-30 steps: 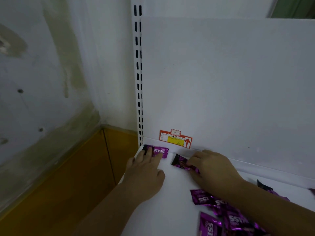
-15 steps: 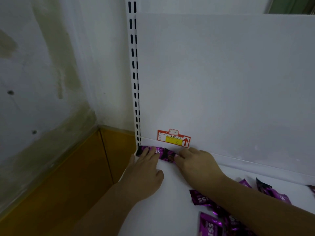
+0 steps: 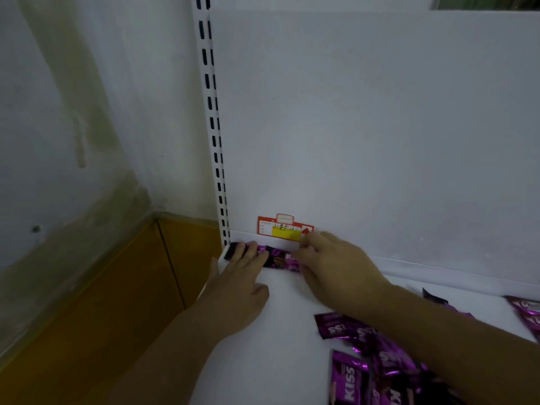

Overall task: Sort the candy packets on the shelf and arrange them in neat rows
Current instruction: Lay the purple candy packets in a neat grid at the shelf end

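Two purple KISS candy packets lie end to end along the back edge of the white shelf (image 3: 263,331), in its far left corner. My left hand (image 3: 239,276) rests flat with its fingers on the first packet (image 3: 236,249). My right hand (image 3: 330,264) lies flat beside it, fingertips touching the right end of the second packet (image 3: 280,258). Both hands press down rather than grip. A loose pile of purple packets (image 3: 365,372) lies under my right forearm at the lower right.
A red and yellow price label (image 3: 285,230) sticks to the white back panel just above the two packets. A slotted upright (image 3: 214,135) marks the shelf's left end. Beyond it are a stained wall and orange floor (image 3: 117,302). More packets (image 3: 526,314) lie at the right edge.
My right hand slid the second packet left and back until it lined up against the first one at the back edge. My left hand stayed on the first packet.
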### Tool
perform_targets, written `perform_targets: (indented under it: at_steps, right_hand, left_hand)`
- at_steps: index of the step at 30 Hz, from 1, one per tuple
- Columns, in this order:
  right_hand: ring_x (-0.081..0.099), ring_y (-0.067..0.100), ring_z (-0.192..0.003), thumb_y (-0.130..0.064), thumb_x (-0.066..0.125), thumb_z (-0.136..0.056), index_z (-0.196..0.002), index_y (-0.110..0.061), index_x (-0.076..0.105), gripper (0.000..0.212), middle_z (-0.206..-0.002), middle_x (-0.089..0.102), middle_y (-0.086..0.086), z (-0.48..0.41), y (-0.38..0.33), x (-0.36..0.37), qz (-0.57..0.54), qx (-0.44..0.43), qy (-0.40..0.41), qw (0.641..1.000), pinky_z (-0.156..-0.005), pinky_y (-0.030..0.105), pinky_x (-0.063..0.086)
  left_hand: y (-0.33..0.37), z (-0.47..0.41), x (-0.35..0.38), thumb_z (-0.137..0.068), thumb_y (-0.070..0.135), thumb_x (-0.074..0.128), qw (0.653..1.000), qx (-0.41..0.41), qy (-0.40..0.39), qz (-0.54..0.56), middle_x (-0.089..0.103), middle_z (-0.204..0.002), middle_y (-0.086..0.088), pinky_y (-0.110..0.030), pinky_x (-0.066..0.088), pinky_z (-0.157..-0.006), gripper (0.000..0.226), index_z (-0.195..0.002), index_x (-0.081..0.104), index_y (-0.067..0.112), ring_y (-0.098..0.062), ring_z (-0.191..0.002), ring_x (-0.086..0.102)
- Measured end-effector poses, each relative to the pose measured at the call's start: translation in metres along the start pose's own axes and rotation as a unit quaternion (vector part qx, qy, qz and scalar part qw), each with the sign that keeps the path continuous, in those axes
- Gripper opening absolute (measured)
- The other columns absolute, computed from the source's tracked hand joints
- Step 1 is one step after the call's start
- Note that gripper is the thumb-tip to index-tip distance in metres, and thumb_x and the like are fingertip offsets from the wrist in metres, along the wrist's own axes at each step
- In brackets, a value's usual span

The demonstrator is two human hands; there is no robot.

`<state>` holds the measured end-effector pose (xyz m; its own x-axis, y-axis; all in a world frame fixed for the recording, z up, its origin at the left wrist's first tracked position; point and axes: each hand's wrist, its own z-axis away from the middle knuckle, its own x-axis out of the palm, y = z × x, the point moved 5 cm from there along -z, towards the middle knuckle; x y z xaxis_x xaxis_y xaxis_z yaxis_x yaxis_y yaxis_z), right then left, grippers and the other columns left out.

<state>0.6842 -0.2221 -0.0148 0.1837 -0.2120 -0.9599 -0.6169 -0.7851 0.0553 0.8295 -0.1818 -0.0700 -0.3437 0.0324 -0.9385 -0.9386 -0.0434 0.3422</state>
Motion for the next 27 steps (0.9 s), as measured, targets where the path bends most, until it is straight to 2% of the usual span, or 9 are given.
perform_targets:
  at_steps: [3, 5, 6, 9, 11, 14, 18, 22, 27]
  right_hand:
    - [0.059, 0.019, -0.088, -0.016, 0.055, -0.088, -0.099, -0.017, 0.071, 0.019, -0.098, 0.066, 0.001, 0.02, 0.024, -0.026, -0.086, 0.058, -0.002, 0.995, -0.073, 0.025, 0.044]
    - [0.057, 0.009, -0.073, -0.017, 0.058, -0.087, -0.096, -0.021, 0.072, 0.017, -0.089, 0.067, -0.009, 0.038, 0.041, -0.037, -0.136, 0.099, -0.026, 0.985, -0.066, 0.014, 0.035]
    - [0.055, 0.004, -0.067, -0.019, 0.059, -0.087, -0.095, -0.023, 0.072, 0.016, -0.084, 0.064, -0.017, 0.047, 0.049, -0.039, -0.152, 0.113, -0.041, 0.981, -0.063, 0.011, 0.034]
    - [0.057, -0.001, -0.069, -0.025, 0.062, -0.085, -0.095, -0.027, 0.071, 0.013, -0.078, 0.058, -0.024, 0.072, 0.059, -0.04, -0.171, 0.123, -0.09, 0.973, -0.066, 0.009, 0.038]
    - [0.057, -0.002, -0.08, -0.037, 0.062, -0.083, -0.099, -0.03, 0.069, 0.018, -0.09, 0.061, -0.022, 0.085, 0.054, -0.037, -0.177, 0.096, -0.122, 0.972, -0.073, 0.012, 0.042]
    - [0.052, -0.003, -0.093, -0.059, 0.056, -0.077, -0.11, -0.035, 0.062, 0.042, -0.104, 0.057, -0.017, 0.102, 0.044, -0.029, -0.158, 0.053, -0.159, 0.973, -0.083, 0.016, 0.042]
    - [0.046, -0.001, -0.098, -0.059, 0.062, -0.074, -0.115, -0.035, 0.057, 0.048, -0.11, 0.053, -0.017, 0.115, 0.047, -0.022, -0.144, 0.076, -0.152, 0.975, -0.087, 0.017, 0.039]
    - [0.048, -0.003, -0.097, -0.055, 0.065, -0.074, -0.115, -0.038, 0.056, 0.045, -0.108, 0.054, -0.02, 0.12, 0.056, -0.023, -0.163, 0.118, -0.16, 0.966, -0.086, 0.016, 0.039]
    - [0.048, -0.004, -0.096, -0.055, 0.059, -0.08, -0.114, -0.034, 0.056, 0.04, -0.107, 0.054, -0.021, 0.114, 0.063, -0.034, -0.139, 0.149, -0.086, 0.975, -0.085, 0.013, 0.038]
  left_hand:
    - [0.013, 0.005, -0.014, -0.096, 0.024, 0.044, 0.992, 0.042, 0.094, 0.073, 0.021, -0.153, 0.007, -0.03, 0.005, -0.114, 0.049, -0.143, 0.031, 0.024, -0.009, -0.142, 0.01]
    - [0.027, 0.011, -0.019, -0.091, 0.024, 0.056, 0.976, 0.062, 0.157, 0.137, 0.051, -0.127, 0.006, -0.016, 0.029, -0.099, 0.036, -0.126, 0.053, 0.022, -0.01, -0.12, 0.043]
    - [0.037, 0.015, -0.018, -0.088, 0.028, 0.06, 0.973, 0.073, 0.164, 0.147, 0.055, -0.111, 0.012, -0.014, 0.035, -0.088, 0.031, -0.119, 0.059, 0.024, -0.005, -0.104, 0.05]
    - [0.067, 0.021, 0.003, -0.077, 0.05, 0.065, 0.981, 0.108, 0.085, 0.139, 0.048, -0.092, 0.023, -0.01, 0.034, -0.07, 0.039, -0.113, 0.06, 0.035, 0.004, -0.086, 0.047]
    - [0.08, 0.022, 0.017, -0.075, 0.058, 0.063, 0.983, 0.142, 0.025, 0.116, 0.048, -0.095, 0.023, -0.013, 0.033, -0.071, 0.038, -0.109, 0.06, 0.04, 0.003, -0.091, 0.044]
    - [0.088, 0.023, 0.019, -0.076, 0.057, 0.062, 0.975, 0.185, 0.0, 0.121, 0.05, -0.093, 0.021, -0.016, 0.036, -0.074, 0.032, -0.103, 0.065, 0.04, 0.003, -0.091, 0.04]
    - [0.09, 0.025, 0.02, -0.077, 0.051, 0.066, 0.968, 0.207, 0.002, 0.14, 0.052, -0.094, 0.019, -0.021, 0.042, -0.077, 0.033, -0.108, 0.063, 0.04, 0.003, -0.092, 0.042]
    - [0.093, 0.026, 0.018, -0.087, 0.038, 0.058, 0.965, 0.228, 0.025, 0.125, 0.058, -0.09, 0.014, -0.02, 0.042, -0.073, 0.02, -0.104, 0.068, 0.033, 0.0, -0.086, 0.048]
    - [0.073, 0.017, 0.002, -0.091, 0.024, 0.054, 0.962, 0.108, 0.097, 0.231, 0.062, -0.074, 0.013, -0.008, 0.041, -0.061, 0.015, -0.084, 0.066, 0.029, 0.001, -0.071, 0.056]
